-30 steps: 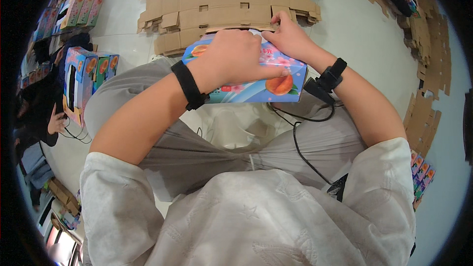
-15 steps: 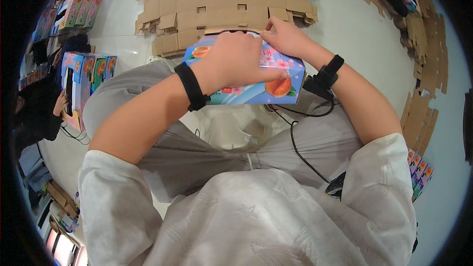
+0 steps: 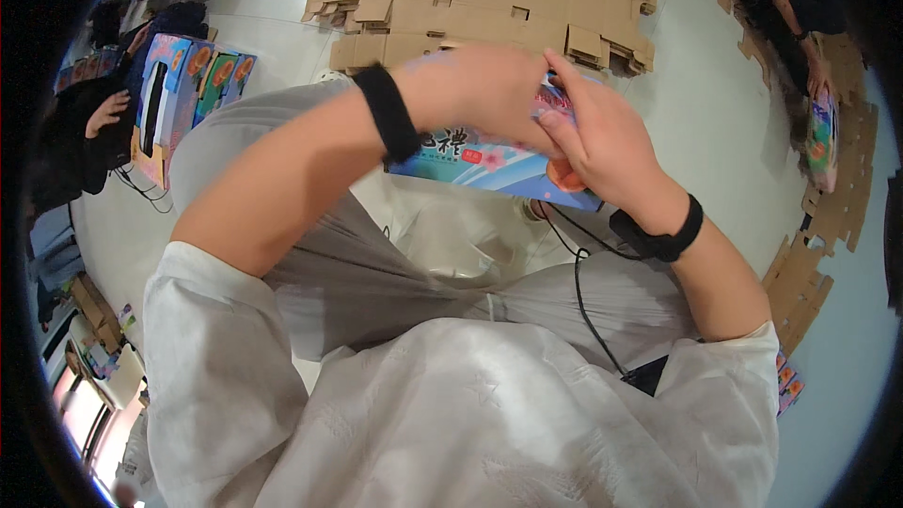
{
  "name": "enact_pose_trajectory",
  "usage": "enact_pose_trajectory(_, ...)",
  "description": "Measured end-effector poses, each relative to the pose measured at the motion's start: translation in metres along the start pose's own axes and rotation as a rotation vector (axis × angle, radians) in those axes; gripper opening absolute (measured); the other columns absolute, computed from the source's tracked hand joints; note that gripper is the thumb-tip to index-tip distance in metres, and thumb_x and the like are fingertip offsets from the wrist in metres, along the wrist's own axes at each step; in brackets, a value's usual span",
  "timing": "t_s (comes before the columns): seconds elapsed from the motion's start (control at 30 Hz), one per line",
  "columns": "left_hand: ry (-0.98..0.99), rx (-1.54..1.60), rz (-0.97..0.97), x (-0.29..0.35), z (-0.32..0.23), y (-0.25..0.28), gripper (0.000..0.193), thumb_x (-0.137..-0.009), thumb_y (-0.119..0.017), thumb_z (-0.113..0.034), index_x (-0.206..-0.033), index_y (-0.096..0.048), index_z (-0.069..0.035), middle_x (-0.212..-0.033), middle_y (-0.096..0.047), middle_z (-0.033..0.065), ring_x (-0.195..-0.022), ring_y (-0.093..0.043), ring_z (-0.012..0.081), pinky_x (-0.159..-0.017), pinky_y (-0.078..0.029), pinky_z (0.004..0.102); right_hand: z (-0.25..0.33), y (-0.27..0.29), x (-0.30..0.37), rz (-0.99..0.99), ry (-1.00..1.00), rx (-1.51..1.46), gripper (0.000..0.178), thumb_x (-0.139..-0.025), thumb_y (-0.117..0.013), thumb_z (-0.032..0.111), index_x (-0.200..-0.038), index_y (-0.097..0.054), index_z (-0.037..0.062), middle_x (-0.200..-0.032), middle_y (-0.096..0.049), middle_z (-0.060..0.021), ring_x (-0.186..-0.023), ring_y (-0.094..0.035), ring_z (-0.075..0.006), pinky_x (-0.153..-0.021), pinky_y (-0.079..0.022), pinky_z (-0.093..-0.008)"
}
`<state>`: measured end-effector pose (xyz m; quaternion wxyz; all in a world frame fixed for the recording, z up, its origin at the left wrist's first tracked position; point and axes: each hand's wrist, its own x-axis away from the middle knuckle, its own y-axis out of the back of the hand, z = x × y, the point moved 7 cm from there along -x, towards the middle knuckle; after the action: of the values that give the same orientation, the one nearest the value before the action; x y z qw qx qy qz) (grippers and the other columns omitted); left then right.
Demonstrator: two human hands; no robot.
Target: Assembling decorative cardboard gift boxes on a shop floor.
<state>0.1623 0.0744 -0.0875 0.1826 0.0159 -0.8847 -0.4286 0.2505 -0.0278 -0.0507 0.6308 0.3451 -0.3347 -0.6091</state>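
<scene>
A blue and pink carton (image 3: 499, 171) with printed peaches and blossoms lies above my lap, between my knees. My left hand (image 3: 480, 89) is over its top side, blurred by motion, with its fingers mostly hidden toward the right. Around the carton's right end my right hand (image 3: 607, 141) is closed, its thumb on the front face and its fingers toward the top edge. The two hands almost meet at the top right corner. Much of the carton's top is covered by my left hand and wrist.
Flattened brown cardboard (image 3: 470, 0) lies on the floor ahead. At left, a person's hand (image 3: 108, 113) is near similar cartons (image 3: 179, 94). At far right, another person's hand (image 3: 816, 80) holds a colourful carton (image 3: 824, 141). A black cable (image 3: 585, 301) runs along my right leg.
My left hand has shifted right across the carton. My right hand has come from the top edge down around its right end. The whole view has also shifted.
</scene>
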Motion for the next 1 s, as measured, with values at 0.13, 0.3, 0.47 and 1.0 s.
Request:
enact_pose_trajectory(0.13,-0.056,0.065,0.132,0.01,0.054,0.035,0.073,-0.091,-0.07,-0.067,-0.108,-0.078,0.004,-0.113,-0.074,0.0274,-0.105,-0.071,0.0426,-0.095,-0.056,0.0454,0.003,-0.005,-0.001,-0.047,0.056,0.14,0.058,-0.101,-0.064,0.046,-0.135,-0.064,-0.0014,-0.123,-0.073,-0.0171,-0.115,-0.068,-0.0345,-0.096,-0.052,-0.046)
enact_pose_trajectory(0.3,0.244,0.051,0.19,0.003,0.104,0.003,0.066,-0.11,-0.048,-0.057,-0.103,-0.08,0.0,-0.107,-0.076,0.0241,-0.098,-0.073,0.0322,-0.087,-0.056,0.0436,0.013,-0.004,-0.003,-0.146,0.171,0.227,0.046,-0.099,-0.066,0.048,-0.113,-0.072,0.0042,-0.098,-0.071,-0.0098,-0.094,-0.069,-0.0278,-0.079,-0.052,-0.0409)
enact_pose_trajectory(0.47,0.323,0.118,0.042,0.01,0.123,-0.016,0.074,-0.101,-0.054,-0.067,-0.101,-0.078,0.003,-0.084,-0.076,0.0224,-0.086,-0.075,0.0386,-0.084,-0.057,0.047,0.008,-0.009,-0.004,-0.132,0.14,0.278,0.045,-0.098,-0.068,0.049,-0.107,-0.071,0.0053,-0.094,-0.069,-0.0088,-0.092,-0.069,-0.027,-0.075,-0.052,-0.0388)
enact_pose_trajectory(1.0,0.35,0.174,0.037,0.002,0.123,-0.026,0.059,-0.097,-0.051,-0.04,-0.117,-0.07,0.013,-0.115,-0.071,0.0369,-0.109,-0.07,0.0497,-0.101,-0.053,0.0522,0.002,-0.003,-0.013,-0.091,0.107,0.192,0.047,-0.098,-0.066,0.051,-0.093,-0.071,0.0045,-0.086,-0.071,-0.0123,-0.083,-0.07,-0.0338,-0.07,-0.054,-0.0446)
